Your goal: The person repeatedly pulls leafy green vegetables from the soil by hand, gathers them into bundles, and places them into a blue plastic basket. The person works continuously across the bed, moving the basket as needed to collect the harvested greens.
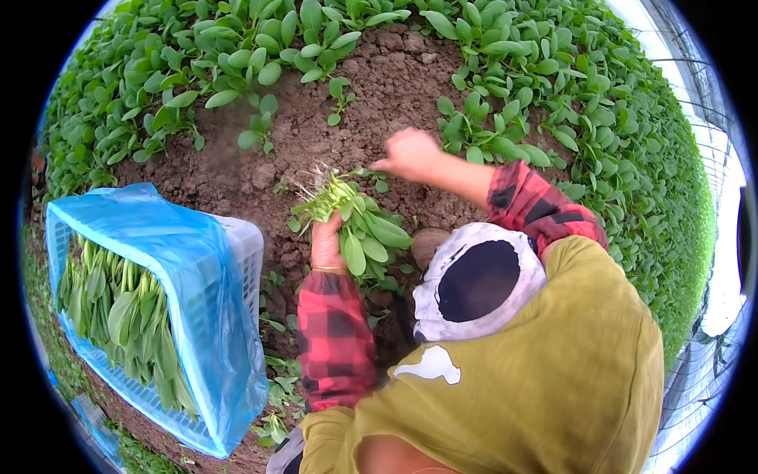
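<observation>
My left hand (330, 243) is closed around a bunch of leafy greens (373, 231), just above the soil. The bunch's pale stems and thin white roots (317, 181) point away from me, and its broad leaves hang to the right. Beyond the bunch and to its right, my right hand (413, 155) is blurred, with the fingers curled in and the thumb side towards the roots. Nothing shows in that hand, though its palm side is hidden. A small green leaf (381, 185) lies just below its fingertips.
Left of me, a white plastic crate (251, 255) lined with blue plastic film (201, 260) holds greens (118, 308). Growing plants (616, 118) stand ahead and to the right around bare brown soil (391, 77). Loose leaves (278, 391) lie beside the crate.
</observation>
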Demonstrator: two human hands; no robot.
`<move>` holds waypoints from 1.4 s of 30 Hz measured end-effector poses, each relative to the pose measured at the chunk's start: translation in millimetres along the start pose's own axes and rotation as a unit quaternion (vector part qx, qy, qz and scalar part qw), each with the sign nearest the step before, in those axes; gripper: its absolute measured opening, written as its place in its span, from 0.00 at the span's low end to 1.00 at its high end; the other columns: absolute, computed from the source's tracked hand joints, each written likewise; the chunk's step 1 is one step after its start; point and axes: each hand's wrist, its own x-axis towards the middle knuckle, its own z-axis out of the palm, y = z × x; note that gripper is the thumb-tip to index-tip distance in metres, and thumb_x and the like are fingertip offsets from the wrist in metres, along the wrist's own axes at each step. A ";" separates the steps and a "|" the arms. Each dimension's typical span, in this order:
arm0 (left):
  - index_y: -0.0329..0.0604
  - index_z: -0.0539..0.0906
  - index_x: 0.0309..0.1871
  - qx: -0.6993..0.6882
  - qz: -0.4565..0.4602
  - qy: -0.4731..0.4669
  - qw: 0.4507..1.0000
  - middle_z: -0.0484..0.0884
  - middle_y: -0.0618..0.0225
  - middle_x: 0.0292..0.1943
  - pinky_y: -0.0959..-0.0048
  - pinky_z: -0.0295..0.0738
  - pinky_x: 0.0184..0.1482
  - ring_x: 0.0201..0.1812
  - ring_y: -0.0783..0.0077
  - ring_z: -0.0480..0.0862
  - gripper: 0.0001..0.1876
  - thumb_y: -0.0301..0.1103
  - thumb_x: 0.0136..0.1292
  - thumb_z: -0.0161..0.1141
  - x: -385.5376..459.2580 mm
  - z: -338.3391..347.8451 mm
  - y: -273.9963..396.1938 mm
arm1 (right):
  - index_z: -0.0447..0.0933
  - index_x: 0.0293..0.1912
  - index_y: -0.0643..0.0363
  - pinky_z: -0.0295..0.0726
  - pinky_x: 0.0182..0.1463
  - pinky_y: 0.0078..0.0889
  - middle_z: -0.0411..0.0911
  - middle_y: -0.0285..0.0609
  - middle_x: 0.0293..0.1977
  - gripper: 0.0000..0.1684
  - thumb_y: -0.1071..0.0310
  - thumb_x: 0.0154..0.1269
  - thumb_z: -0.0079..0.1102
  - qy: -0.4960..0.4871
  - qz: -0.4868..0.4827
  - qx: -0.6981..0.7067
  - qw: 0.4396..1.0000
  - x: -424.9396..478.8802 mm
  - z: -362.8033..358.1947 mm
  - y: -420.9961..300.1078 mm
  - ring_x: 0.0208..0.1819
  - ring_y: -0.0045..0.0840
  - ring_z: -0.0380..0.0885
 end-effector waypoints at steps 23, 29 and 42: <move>0.31 0.69 0.59 0.004 -0.021 -0.043 0.999 0.79 0.50 0.52 0.59 0.78 0.53 0.50 0.59 0.81 0.32 0.31 0.52 0.69 13.4 22.7 -29.1 | 0.79 0.45 0.63 0.66 0.57 0.54 0.80 0.47 0.41 0.19 0.58 0.62 0.54 0.013 0.117 -0.236 0.965 -0.9 44.9 126.9 0.47 0.36 0.77; 0.34 0.72 0.58 0.002 -0.061 -0.055 0.997 0.79 0.53 0.51 0.61 0.77 0.54 0.50 0.61 0.81 0.26 0.27 0.54 0.66 11.3 25.4 -34.4 | 0.82 0.39 0.54 0.62 0.55 0.55 0.83 0.40 0.38 0.12 0.66 0.58 0.53 -0.089 0.164 -0.129 0.974 -9.5 49.5 152.2 0.41 0.33 0.82; 0.36 0.70 0.60 0.004 -0.025 -0.012 1.000 0.79 0.57 0.52 0.62 0.78 0.52 0.49 0.63 0.81 0.29 0.33 0.56 0.67 19.1 25.9 -45.5 | 0.81 0.27 0.61 0.75 0.48 0.44 0.79 0.56 0.29 0.42 0.35 0.69 0.30 0.022 -0.024 0.404 0.914 -47.0 22.2 16.6 0.39 0.46 0.79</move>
